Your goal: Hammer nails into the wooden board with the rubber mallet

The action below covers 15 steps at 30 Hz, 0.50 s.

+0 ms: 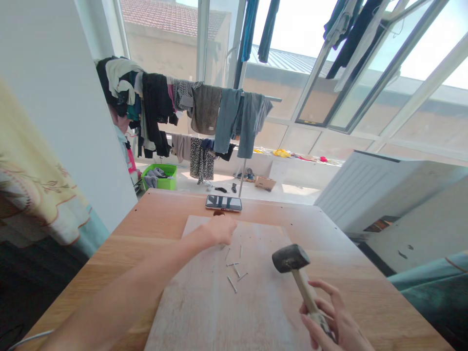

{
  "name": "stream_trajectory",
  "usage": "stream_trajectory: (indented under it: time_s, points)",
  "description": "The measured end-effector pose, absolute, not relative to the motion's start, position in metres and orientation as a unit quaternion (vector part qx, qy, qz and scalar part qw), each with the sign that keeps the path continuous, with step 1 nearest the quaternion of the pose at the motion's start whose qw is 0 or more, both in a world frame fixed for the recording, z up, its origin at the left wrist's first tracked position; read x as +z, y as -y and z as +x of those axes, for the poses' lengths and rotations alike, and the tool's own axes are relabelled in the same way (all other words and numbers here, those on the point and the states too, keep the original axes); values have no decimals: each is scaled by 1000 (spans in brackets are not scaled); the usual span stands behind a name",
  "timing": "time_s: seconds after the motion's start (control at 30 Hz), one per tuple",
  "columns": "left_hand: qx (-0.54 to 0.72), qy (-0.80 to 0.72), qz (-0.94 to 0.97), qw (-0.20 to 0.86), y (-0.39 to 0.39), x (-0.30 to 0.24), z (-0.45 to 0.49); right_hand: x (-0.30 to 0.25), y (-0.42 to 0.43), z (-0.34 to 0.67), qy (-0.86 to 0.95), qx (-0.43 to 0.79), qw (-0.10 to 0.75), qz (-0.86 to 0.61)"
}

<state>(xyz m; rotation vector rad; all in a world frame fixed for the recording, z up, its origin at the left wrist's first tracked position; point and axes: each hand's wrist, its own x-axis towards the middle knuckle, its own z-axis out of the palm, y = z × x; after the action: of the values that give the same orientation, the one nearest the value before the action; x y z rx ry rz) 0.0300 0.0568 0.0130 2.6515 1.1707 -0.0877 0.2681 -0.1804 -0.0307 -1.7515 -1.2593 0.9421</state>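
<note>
My left hand [222, 229] reaches over the far part of a pale wooden board [204, 302], its fingers curled together; whatever they may hold is hidden. Just beyond it a small dark brown round thing [218, 213] shows partly. Loose nails [232, 284], several of them, lie scattered on the board, nearer to me than that hand. At lower right, my right hand [329, 312] grips a rubber mallet [291, 258] by its light handle. The mallet's black head is raised at the board's right side. Small dark holes or marks dot the board's far part.
The board rests on a wooden table [365, 292]. A phone [224, 203] is near the table's far edge. Beyond are a clothes rack [276, 99] hung with laundry, a green basket [170, 183] and a cardboard box [265, 183]. A white cabinet [383, 195] stands right.
</note>
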Motion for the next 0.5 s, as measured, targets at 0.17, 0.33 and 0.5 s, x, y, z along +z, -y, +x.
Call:
stream_trajectory:
  time_s: [0.17,0.33,0.5]
  points:
    - [26,-296,946,132,-117,61,40,16,145,301,536,147,426,-714]
    - [374,-298,816,325,-135,52,83,27,110,312,534,300,386,-689]
    - [305,-279,809,417,-92,-24,131,-13,104,309,451,444,376,-677]
